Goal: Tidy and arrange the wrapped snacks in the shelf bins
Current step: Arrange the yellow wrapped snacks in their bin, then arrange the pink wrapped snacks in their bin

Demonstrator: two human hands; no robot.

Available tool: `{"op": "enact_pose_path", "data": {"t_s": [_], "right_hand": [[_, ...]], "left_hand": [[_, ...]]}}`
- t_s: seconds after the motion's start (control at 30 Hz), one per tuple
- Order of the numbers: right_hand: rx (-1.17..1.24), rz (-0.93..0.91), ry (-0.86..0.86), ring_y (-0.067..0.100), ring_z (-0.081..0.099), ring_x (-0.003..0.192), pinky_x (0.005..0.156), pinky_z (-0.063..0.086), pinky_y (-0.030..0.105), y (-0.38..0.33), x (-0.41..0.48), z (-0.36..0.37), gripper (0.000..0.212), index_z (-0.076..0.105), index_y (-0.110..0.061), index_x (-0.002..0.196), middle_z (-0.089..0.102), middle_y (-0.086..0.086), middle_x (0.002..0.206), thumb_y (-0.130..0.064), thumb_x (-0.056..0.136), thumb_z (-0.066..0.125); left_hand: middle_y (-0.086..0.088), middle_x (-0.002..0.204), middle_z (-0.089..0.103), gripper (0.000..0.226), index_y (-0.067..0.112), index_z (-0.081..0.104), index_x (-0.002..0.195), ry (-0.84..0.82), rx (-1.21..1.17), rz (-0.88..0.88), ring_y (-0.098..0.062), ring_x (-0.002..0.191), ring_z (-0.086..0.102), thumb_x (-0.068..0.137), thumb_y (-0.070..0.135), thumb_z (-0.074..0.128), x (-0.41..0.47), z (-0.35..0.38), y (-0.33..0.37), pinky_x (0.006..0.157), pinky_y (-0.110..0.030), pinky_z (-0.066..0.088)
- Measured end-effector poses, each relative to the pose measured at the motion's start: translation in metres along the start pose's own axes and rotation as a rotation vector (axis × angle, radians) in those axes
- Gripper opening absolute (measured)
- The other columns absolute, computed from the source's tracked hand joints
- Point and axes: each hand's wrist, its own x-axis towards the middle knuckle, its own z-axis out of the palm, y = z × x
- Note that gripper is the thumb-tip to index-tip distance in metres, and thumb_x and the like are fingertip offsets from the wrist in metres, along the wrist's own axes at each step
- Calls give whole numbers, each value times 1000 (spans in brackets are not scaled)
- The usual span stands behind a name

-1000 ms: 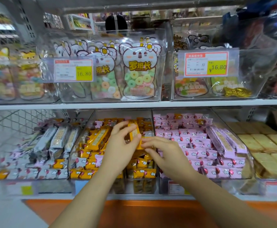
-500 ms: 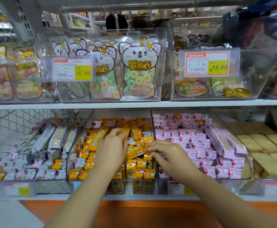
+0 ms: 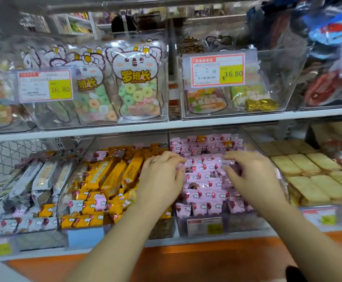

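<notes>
Head view: the orange snacks (image 3: 109, 176) are set down in their bin. The left hand (image 3: 162, 180) has moved onto the pink snacks (image 3: 204, 180) in the next bin, and so has the right hand (image 3: 253, 180). Both have loosely bent fingers and grip nothing. Tidying now shifts to this bin. Bin walls flank the hands, and the upper shelf (image 3: 166, 125) limits lift.

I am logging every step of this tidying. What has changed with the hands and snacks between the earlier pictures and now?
Both hands moved right, from the orange snacks to the pink snacks. The left hand let go of the orange one it had lifted; now it and the right hand rest on the pink ones, gripping nothing visible. The candy bags above stayed put.
</notes>
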Motion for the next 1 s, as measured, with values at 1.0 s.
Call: {"op": "enact_pose_path", "data": {"t_s": [1.0], "right_hand": [[195,112,-156,12,54,109,79,28,-1,11,0,-6,41,60,-16,124,62,-2,121,-8,84,59]], "left_hand": [[8,140,41,32,22,58,128,-246,-478,11,1,111,41,98,18,47,29,31,63,84,4,26]]}}
